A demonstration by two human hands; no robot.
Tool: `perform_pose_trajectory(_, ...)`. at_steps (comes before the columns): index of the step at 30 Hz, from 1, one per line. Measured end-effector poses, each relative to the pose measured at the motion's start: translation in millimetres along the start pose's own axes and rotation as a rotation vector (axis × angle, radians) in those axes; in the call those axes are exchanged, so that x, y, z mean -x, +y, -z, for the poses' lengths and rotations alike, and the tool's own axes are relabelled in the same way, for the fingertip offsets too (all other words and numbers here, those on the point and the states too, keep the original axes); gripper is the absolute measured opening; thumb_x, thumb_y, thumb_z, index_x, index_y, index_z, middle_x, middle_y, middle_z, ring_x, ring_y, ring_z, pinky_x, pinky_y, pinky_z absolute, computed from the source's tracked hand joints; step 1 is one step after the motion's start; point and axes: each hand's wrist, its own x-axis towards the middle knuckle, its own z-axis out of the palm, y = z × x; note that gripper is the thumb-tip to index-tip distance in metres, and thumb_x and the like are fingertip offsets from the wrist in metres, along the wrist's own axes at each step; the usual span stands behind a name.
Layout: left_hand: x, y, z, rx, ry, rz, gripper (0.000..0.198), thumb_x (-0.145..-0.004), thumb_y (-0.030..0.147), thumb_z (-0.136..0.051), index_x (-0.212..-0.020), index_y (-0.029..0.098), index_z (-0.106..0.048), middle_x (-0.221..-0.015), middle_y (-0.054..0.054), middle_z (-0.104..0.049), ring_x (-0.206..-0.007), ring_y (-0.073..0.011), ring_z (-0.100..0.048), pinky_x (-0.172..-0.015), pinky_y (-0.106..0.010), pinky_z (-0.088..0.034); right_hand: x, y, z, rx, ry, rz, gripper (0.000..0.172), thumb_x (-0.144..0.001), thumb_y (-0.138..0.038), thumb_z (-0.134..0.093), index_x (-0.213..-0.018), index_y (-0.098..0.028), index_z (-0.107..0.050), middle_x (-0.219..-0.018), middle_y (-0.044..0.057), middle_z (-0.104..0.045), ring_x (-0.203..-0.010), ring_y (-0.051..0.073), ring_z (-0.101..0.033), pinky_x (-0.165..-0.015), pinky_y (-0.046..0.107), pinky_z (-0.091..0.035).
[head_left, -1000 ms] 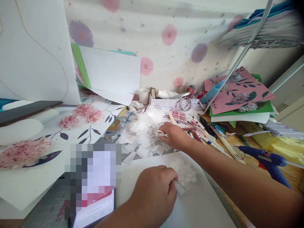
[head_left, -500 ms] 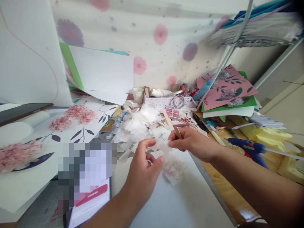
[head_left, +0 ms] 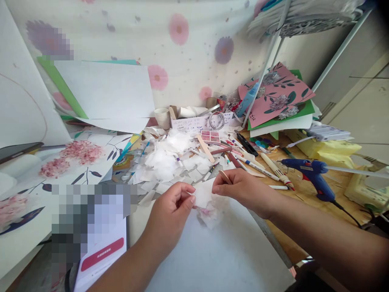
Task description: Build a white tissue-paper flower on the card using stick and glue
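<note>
Left hand and right hand pinch 1 tissue piece near the middle of the frame

A flower-printed curtain spans the top of the frame. A white sheet fills the bottom centre. At the left edge lies a picture with pink puffy flowers and dark leaves. A heap of white scraps spreads across the centre. The phone is at the lower left, partly blurred; a pink card is at the upper right, above a blue glue gun.

The left hand's thumb and fingertips are closed on the tissue piece's left edge. The right hand's thumb and forefinger are closed at its right edge, and the same hand grips a wooden stick. Behind the heap stands a paper cup, with a pink paint set of 4 pans farther right. Just below the tissue piece, over the white sheet, is a tissue flower with a pinkish middle; whether they touch is unclear. Smallest is the wooden stick, tilted, its end poking above the right fingers
</note>
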Motion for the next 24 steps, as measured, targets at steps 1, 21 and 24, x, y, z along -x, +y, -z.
perform_pose_trajectory(1, -1.3, -0.5, 1.0, -0.058, 0.022, -0.007, 0.009, -0.081, 0.029, -0.052, -0.084, 0.021, -0.055, -0.068, 0.004, -0.056, -0.063, -0.0120, -0.048, -0.058, -0.023, -0.035, -0.4, 0.8, 0.4, 0.030, 0.018, 0.008, 0.013, -0.074, -0.027, -0.058, -0.068, -0.015, -0.057, -0.057, -0.005, -0.043, -0.053, 0.008, -0.035, -0.050, 0.022, -0.026)
perform_pose_trajectory(21, -1.3, 1.0, 2.0, 0.015, 0.050, -0.023, 0.013, -0.084, 0.030, -0.048, -0.091, 0.021, -0.054, -0.079, 0.003, -0.062, -0.068, -0.0120, -0.054, -0.064, -0.024, -0.041, -5.5, -0.9, -18.7, 0.558, 0.102, 0.519, 0.010, -0.078, -0.010, -0.059, -0.071, -0.017, -0.061, -0.075, -0.001, -0.053, -0.068, 0.011, -0.051, -0.062, 0.022, -0.036)
perform_pose_trajectory(24, -3.3, -3.5, 2.4, -0.017, 0.052, 0.017, 0.017, -0.080, 0.024, -0.049, -0.096, 0.023, -0.052, -0.087, 0.001, -0.064, -0.078, -0.0149, -0.057, -0.065, -0.025, -0.042, -12.6, -1.1, -17.0, 0.603, 0.097, 0.478, 0.011, -0.079, -0.012, -0.058, -0.068, -0.016, -0.057, -0.074, -0.001, -0.052, -0.069, 0.012, -0.051, -0.064, 0.023, -0.036)
